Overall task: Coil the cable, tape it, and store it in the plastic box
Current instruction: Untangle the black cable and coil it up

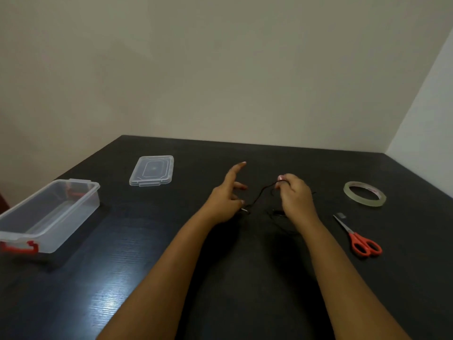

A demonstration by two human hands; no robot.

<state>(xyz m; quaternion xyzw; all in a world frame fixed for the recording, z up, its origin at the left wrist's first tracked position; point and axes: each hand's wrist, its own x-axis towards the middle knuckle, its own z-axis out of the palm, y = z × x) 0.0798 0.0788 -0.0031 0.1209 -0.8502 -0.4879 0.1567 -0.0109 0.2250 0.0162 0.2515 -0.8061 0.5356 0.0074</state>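
Observation:
A thin black cable (260, 195) runs between my two hands above the dark table (147, 278). My right hand (295, 196) pinches the cable's upper part between thumb and fingers. My left hand (226, 196) holds the cable's lower end with its lower fingers, near a metal plug tip, while its index finger points up. More cable lies loose on the table under my right hand, hard to see against the dark top. The clear plastic box (49, 214) with red clips stands open at the left. A roll of clear tape (364, 193) lies at the right.
The box's clear lid (152, 170) lies flat behind the box, towards the table's back. Orange-handled scissors (360, 239) lie at the right, in front of the tape. A small grey piece (341, 215) sits by the scissor tips. Walls close the back and right sides.

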